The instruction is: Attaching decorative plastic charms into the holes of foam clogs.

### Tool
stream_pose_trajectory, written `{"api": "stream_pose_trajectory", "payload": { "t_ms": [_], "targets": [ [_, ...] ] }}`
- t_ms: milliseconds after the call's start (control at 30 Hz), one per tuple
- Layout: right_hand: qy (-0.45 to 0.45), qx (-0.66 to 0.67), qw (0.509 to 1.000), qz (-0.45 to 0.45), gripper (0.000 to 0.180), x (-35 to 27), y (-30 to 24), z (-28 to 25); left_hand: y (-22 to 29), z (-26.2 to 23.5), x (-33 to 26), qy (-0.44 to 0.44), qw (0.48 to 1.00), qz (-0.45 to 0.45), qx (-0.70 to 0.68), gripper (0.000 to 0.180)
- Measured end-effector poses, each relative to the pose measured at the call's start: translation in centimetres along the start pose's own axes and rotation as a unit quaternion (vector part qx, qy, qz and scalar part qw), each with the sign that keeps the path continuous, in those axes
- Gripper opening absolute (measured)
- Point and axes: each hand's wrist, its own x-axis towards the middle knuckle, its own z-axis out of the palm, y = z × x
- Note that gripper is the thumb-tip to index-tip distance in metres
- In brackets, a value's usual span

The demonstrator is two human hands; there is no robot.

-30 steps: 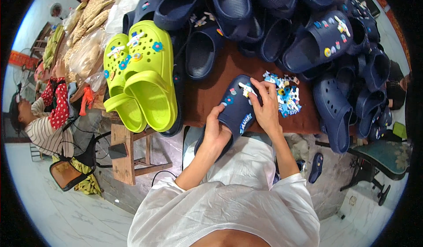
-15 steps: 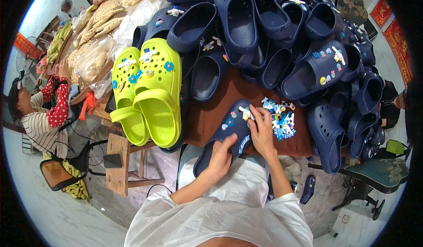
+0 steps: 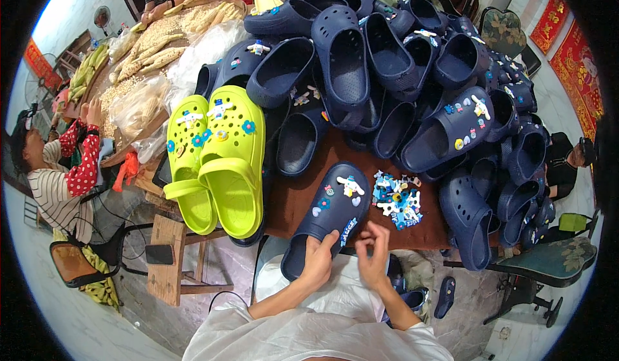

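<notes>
Presently the left hand (image 3: 319, 258) grips the heel end of a navy clog (image 3: 329, 216), which lies on the brown table (image 3: 290, 196) with its long axis running from that hand up and to the right, toe pointing away. Just right of it, the right hand (image 3: 374, 258) hangs off the clog, fingers pinched together; whether they hold anything I cannot tell. Farther right, beyond the toe, lies the pile of charms (image 3: 396, 200), nearer the right hand.

The left hand (image 3: 318, 258) covers the heel end of the navy clog (image 3: 325, 216), so its back strap cannot be seen. The small charms (image 3: 396, 200) beside it are too tiny to tell apart. Whether the right hand (image 3: 374, 258) pinches anything between its fingertips is unclear.
</notes>
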Motion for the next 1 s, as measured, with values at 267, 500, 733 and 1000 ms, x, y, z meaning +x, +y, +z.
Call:
{"api": "stream_pose_trajectory", "payload": {
  "t_ms": [267,500,733,1000],
  "targets": [
    [-0.094,0.151,0.982,0.064,0.089,-1.7,-0.3,3.3,2.4,2.8,0.0,-0.022,1.000,-0.014,0.016,0.048],
    [-0.070,0.258,0.955,0.127,0.064,-0.1,0.6,1.6,4.5,1.4,0.1,-0.264,0.918,0.059,0.291,0.041],
    [-0.065,0.232,0.959,0.149,0.066,0.6,2.5,-1.3,11.7,3.0,1.9,-0.312,0.861,0.074,0.395,0.025],
    [-0.101,0.174,0.963,0.180,0.064,0.6,3.2,-1.1,11.2,9.9,15.5,-0.041,0.902,0.276,0.330,0.067]
  ]
}}
